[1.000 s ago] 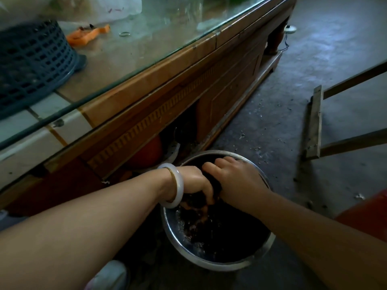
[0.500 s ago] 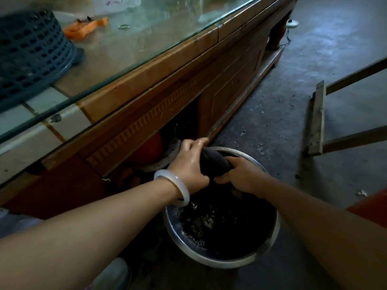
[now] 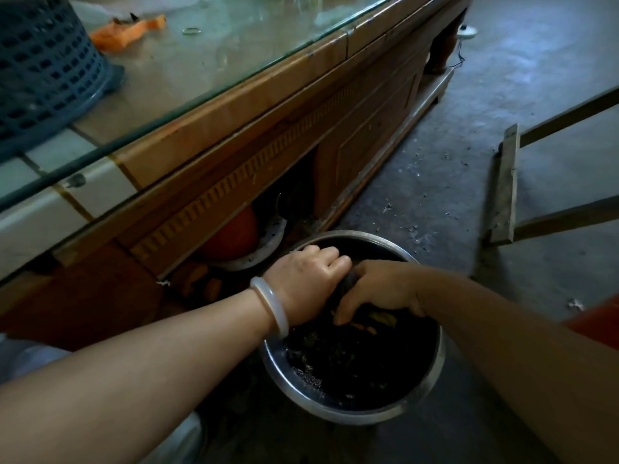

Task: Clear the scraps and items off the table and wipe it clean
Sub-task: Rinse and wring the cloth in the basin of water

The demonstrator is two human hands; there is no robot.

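Head view is showing the left hand (image 3: 308,283) and right hand (image 3: 378,289) both clenching a dark wet cloth (image 3: 348,283) over the basin (image 3: 361,419) at six o'clock, below the table (image 3: 234,105), the cloth looking soft, soggy, likely slippery, and best gripped at both ends.

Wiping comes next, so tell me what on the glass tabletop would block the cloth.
The left hand and right hand grip the dark cloth over the metal basin. On the glass tabletop a blue basket, orange scraps and a small ring lie in the way.
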